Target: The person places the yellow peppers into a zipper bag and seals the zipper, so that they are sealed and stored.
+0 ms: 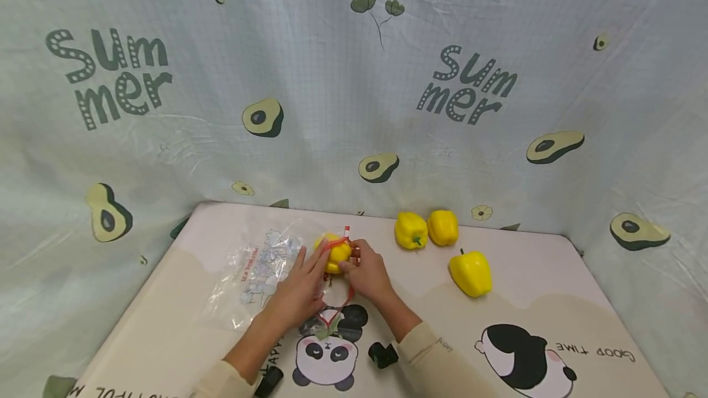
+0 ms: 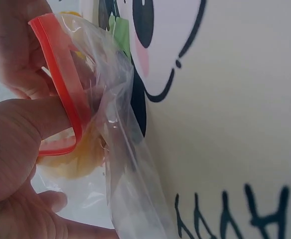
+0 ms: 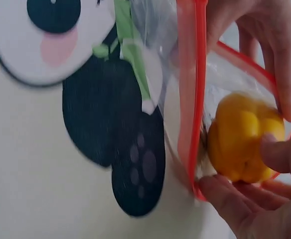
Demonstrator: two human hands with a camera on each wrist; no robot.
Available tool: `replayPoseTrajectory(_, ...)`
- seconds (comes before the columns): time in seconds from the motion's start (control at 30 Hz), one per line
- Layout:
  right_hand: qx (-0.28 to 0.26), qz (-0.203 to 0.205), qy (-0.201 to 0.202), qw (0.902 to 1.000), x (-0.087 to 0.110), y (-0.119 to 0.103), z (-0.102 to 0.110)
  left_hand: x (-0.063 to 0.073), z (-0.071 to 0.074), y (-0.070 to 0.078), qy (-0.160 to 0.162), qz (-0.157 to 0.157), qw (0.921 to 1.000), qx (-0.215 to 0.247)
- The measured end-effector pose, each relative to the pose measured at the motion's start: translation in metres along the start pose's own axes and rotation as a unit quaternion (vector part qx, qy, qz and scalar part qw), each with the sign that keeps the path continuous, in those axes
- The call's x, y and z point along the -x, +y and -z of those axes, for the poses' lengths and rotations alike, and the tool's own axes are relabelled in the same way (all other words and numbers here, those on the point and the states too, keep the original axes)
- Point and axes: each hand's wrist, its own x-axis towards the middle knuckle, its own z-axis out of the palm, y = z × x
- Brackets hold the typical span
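Curtain (image 1: 321, 48) reads "SUMMER" at 10 and 2 o'clock; your left hand (image 1: 301, 287) holds clear bag (image 1: 268, 272) by red rim (image 3: 199, 74), right hand (image 1: 369, 272) grips yellow pepper (image 3: 245, 137) in its mouth.

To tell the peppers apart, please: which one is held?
The yellow pepper in the right grip, at the mouth of the clear bag; the other three peppers lie loose on the table.

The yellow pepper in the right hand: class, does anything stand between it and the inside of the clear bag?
Nothing visible does. In the right wrist view, the yellow pepper, gripped by the right hand, sits between the red edges of the clear bag's open mouth; the left hand touches the bag without covering the pepper there.
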Motion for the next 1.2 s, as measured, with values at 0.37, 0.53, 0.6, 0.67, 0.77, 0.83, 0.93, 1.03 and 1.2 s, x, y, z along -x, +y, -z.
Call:
replayPoseTrajectory(0.37, -0.024, -0.005, 0.043, 0.9988, 0.002, 0.001, -0.010, 0.003, -0.004, 0.003, -0.003, 0.002, 0.9996, -0.027)
replayPoseTrajectory(0.53, -0.035, -0.006, 0.053, 0.9979, -0.001, -0.002, -0.011, 0.002, -0.005, 0.005, 0.001, 0.004, 0.9989, -0.046)
replayPoseTrajectory(0.6, -0.047, -0.014, 0.055, 0.9973, -0.002, -0.002, -0.012, 0.001, -0.005, 0.005, -0.001, 0.009, 0.9988, -0.047)
replayPoseTrajectory(0.67, -0.056, -0.023, 0.054, 0.9967, -0.001, -0.002, -0.013, 0.001, -0.005, 0.006, -0.005, 0.016, 0.9987, -0.047)
replayPoseTrajectory(0.77, -0.049, -0.022, 0.056, 0.9970, -0.001, -0.001, -0.015, 0.000, -0.005, 0.006, -0.008, 0.017, 0.9979, -0.062)
replayPoseTrajectory(0.83, -0.039, -0.019, 0.053, 0.9976, -0.002, -0.001, -0.016, -0.001, -0.004, 0.005, -0.006, 0.015, 0.9967, -0.079)
replayPoseTrajectory(0.93, -0.027, -0.014, 0.042, 0.9986, -0.004, -0.001, -0.017, -0.001, -0.004, 0.003, 0.004, 0.012, 0.9944, -0.105)
replayPoseTrajectory(1.03, -0.028, -0.015, 0.032, 0.9990, -0.005, -0.001, -0.019, -0.001, -0.004, 0.001, 0.012, 0.011, 0.9928, -0.119)
replayPoseTrajectory(1.2, -0.039, -0.018, 0.035, 0.9984, -0.005, -0.001, -0.022, 0.000, -0.004, -0.002, 0.013, -0.001, 0.9922, -0.124)
